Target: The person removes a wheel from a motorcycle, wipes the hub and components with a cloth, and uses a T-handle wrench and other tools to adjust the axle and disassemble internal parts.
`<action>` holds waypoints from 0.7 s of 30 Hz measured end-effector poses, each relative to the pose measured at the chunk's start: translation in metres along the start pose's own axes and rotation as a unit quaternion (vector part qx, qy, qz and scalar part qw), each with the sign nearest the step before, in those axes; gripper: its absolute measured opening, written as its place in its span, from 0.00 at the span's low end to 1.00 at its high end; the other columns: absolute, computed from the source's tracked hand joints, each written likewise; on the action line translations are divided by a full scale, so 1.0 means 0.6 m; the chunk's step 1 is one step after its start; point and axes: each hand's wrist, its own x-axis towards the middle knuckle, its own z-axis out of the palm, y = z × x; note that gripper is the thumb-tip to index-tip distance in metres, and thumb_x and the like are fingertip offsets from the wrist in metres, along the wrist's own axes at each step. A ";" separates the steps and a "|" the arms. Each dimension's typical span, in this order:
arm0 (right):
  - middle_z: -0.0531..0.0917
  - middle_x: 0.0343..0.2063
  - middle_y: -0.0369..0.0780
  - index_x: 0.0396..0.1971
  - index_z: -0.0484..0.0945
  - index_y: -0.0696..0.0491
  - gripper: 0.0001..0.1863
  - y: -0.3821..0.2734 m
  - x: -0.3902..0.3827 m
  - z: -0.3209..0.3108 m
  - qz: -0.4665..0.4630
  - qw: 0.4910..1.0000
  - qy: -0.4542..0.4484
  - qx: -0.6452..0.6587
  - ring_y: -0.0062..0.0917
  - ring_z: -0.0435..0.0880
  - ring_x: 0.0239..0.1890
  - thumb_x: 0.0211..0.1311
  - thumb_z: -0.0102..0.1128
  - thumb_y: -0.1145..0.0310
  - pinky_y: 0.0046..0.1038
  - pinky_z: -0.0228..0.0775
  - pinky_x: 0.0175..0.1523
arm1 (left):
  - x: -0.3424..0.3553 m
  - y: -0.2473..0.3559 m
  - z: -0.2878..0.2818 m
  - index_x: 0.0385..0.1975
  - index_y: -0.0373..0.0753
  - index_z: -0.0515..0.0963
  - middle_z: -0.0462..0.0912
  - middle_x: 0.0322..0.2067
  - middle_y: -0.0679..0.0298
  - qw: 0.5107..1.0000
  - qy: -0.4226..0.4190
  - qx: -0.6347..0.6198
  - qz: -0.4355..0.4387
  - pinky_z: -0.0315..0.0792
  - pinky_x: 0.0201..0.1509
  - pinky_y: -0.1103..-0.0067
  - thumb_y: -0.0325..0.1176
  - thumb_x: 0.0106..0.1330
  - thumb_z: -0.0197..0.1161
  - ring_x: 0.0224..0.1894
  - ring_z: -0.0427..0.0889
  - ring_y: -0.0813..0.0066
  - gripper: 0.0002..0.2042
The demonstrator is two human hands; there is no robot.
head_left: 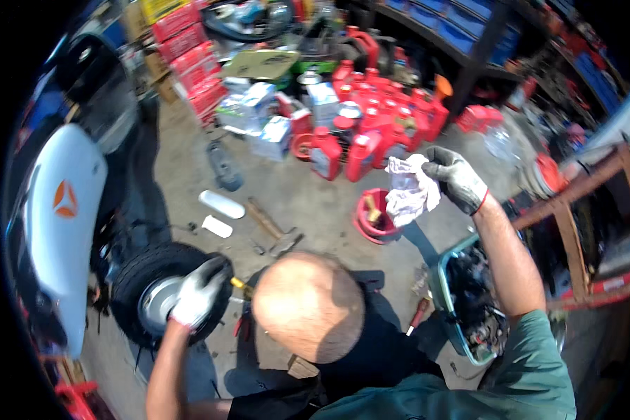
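My left hand (192, 301), in a pale glove, is closed on the upper right of a black tire (129, 280) with a silver rim, lying on the concrete. My right hand (451, 178), gloved in gray, is raised at the right, pinching a crumpled white cloth (409, 192). Just left of and below the cloth sits a red bucket (371, 227) with items inside. A hammer (283, 241) lies on the floor above my bare knee (308, 304); a yellow-handled tool (241, 285) is beside the tire.
Red jugs (364, 150) and boxes (269, 136) crowd the back. A white panel (63, 231) stands left. At the right are a bin of parts (448, 294) and a rusty frame (570, 245). A red-handled screwdriver (418, 313) lies near the bin.
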 end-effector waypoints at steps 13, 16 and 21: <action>0.83 0.39 0.41 0.49 0.78 0.61 0.17 0.185 0.134 0.501 -0.004 0.965 -0.261 -0.016 0.25 0.81 0.43 0.64 0.58 0.68 0.28 0.73 0.52 | 0.192 -0.066 0.283 0.48 0.39 0.76 0.83 0.42 0.60 0.560 0.093 -0.823 -0.031 0.79 0.48 0.69 0.48 0.76 0.43 0.41 0.84 0.64 0.21; 0.83 0.43 0.45 0.53 0.75 0.60 0.19 0.256 0.168 0.516 0.171 0.900 -0.193 0.352 0.33 0.82 0.48 0.67 0.58 0.64 0.35 0.76 0.52 | 0.199 -0.112 0.285 0.47 0.36 0.77 0.85 0.38 0.59 0.536 0.226 -0.806 -0.107 0.81 0.45 0.69 0.49 0.76 0.43 0.37 0.85 0.64 0.23; 0.77 0.55 0.50 0.62 0.65 0.63 0.24 0.353 0.202 0.549 0.161 0.825 -0.187 0.508 0.39 0.79 0.54 0.71 0.49 0.65 0.37 0.72 0.59 | 0.210 -0.134 0.271 0.53 0.33 0.74 0.84 0.42 0.55 0.545 0.332 -0.764 -0.089 0.82 0.45 0.69 0.45 0.76 0.46 0.40 0.86 0.61 0.21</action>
